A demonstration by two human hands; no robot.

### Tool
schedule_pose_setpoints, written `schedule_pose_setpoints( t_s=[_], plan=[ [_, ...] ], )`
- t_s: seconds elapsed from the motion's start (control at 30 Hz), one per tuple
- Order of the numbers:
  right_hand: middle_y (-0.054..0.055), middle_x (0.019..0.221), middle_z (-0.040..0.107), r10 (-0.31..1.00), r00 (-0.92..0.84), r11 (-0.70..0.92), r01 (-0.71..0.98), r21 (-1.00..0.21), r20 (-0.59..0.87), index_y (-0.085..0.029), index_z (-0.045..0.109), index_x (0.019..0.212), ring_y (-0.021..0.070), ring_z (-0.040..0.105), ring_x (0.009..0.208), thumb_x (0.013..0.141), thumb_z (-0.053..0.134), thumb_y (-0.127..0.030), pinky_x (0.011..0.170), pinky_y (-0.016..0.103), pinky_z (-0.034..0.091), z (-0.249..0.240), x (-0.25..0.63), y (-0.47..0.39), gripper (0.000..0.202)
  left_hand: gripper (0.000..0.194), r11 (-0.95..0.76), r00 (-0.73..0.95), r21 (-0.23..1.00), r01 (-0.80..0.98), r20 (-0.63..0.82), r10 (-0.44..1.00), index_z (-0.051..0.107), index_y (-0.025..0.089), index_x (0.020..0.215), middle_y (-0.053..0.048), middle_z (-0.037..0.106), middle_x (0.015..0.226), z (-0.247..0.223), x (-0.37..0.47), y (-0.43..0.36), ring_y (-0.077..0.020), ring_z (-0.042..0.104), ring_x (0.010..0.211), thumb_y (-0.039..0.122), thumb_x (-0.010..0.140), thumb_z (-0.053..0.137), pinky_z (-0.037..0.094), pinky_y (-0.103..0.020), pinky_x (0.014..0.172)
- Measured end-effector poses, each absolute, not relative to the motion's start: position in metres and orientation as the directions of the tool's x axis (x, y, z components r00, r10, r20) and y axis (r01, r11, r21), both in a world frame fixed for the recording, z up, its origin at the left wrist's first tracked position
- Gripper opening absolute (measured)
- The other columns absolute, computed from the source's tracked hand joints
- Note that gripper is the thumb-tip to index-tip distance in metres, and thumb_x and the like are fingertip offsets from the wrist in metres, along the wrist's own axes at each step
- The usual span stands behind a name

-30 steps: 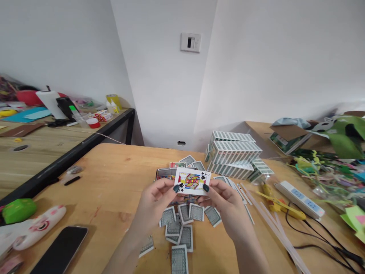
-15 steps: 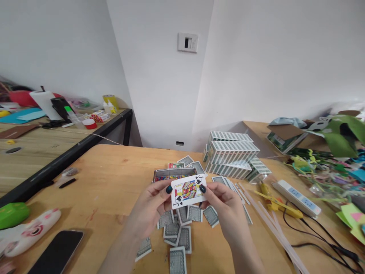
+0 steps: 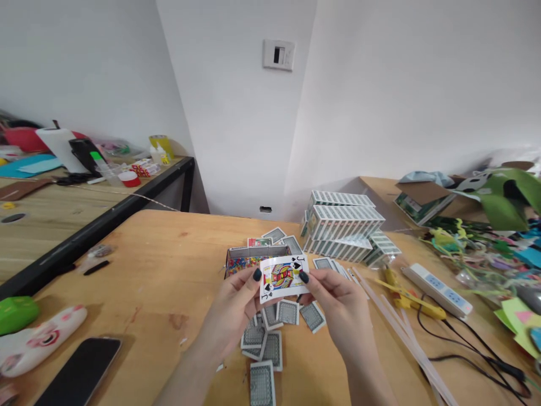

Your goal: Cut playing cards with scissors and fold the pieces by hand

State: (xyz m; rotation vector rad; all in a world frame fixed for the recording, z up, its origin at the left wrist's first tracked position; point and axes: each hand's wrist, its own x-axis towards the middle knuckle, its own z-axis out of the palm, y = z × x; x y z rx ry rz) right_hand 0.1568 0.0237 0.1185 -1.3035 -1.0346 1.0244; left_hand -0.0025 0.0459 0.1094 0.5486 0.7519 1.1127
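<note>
A jack of spades playing card point(image 3: 283, 277) is held face up over the wooden table, tilted a little. My left hand point(image 3: 234, 304) pinches its left end between thumb and fingers. At the right end, my right hand point(image 3: 336, 301) grips it the same way. Behind the card stands an open box point(image 3: 240, 260) with small colourful bits inside, partly hidden by the card and hands. Several playing cards lie face down below, such as one at the front point(image 3: 262, 383) and one under the held card point(image 3: 288, 312).
Stacked striped card boxes point(image 3: 346, 223) stand at the back right. A yellow glue gun point(image 3: 416, 301), a white power strip point(image 3: 437, 290), cables and clear sticks point(image 3: 406, 338) lie on the right. A phone point(image 3: 80, 369) and a white plush case point(image 3: 44, 341) are at left.
Both hands and the jack have shifted slightly right and up, and the card's face has turned a little. The view has tipped slightly. Both hands keep their hold.
</note>
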Motion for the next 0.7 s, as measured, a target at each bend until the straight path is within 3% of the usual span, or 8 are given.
schedule_pose_setpoints(
  t_s=[0.47,0.7],
  plan=[
    [0.007,0.066,0.07,0.992,0.12,-0.032,-0.06,-0.998,-0.039,-0.014,0.07,0.089,0.0207,0.066,0.059,0.073,0.065,-0.037,0.057,0.031,0.057,0.112,0.165,0.027,0.029,0.024,0.322,0.162,0.767,-0.556,-0.279,0.946,0.064,0.013,0.084,-0.007,0.071,0.081,0.099,0.005,0.05,-0.019,0.067,0.075,0.026,0.065,0.072,0.056,-0.025,0.061],
    [0.007,0.073,0.069,0.998,0.02,-0.061,-0.083,-0.995,-0.063,-0.014,0.064,0.092,0.0168,0.065,0.064,0.077,0.059,-0.038,0.062,0.026,0.054,0.11,0.161,0.03,0.029,0.026,0.291,0.119,0.797,-0.529,-0.27,0.956,0.063,0.012,0.087,-0.009,0.07,0.085,0.096,0.003,0.054,-0.0209,0.066,0.079,0.029,0.068,0.068,0.056,-0.027,0.063]
  ],
)
